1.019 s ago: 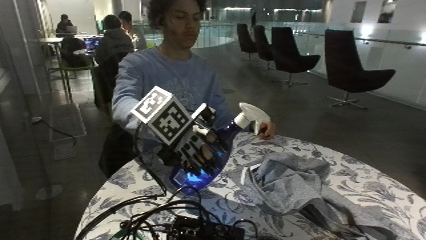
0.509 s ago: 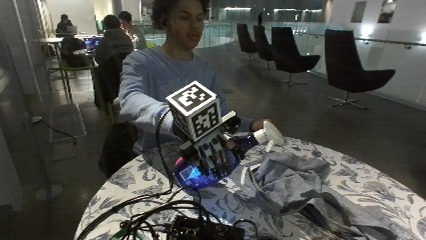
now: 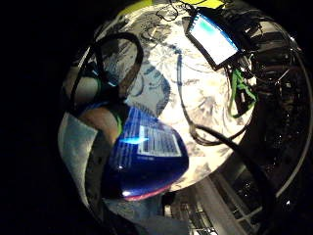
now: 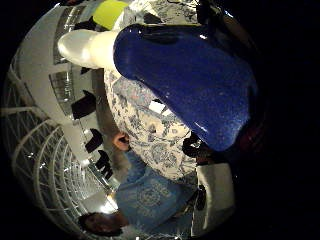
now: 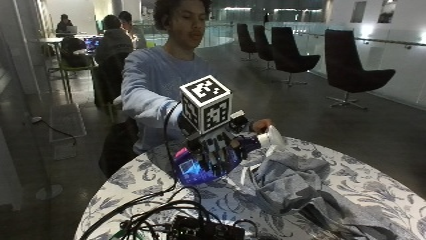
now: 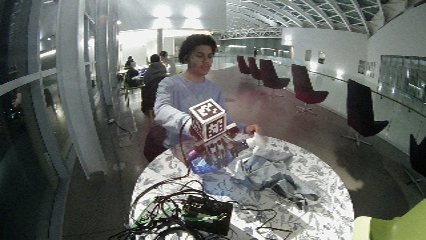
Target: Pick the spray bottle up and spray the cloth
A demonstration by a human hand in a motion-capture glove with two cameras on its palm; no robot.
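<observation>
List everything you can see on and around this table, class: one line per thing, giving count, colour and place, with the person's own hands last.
Spray bottle: one, blue with a white nozzle, held tilted above the table's near edge, nozzle toward the cloth.
Cloth: one, grey, crumpled on the table.
Table: one, round, white-and-blue floral top.
Cables: several, black, on the table beside a dark device.
Chairs: several, dark, behind the table.
Right hand: one, black glove, its grip around the bottle.
Bare hand: one, by the nozzle.
</observation>
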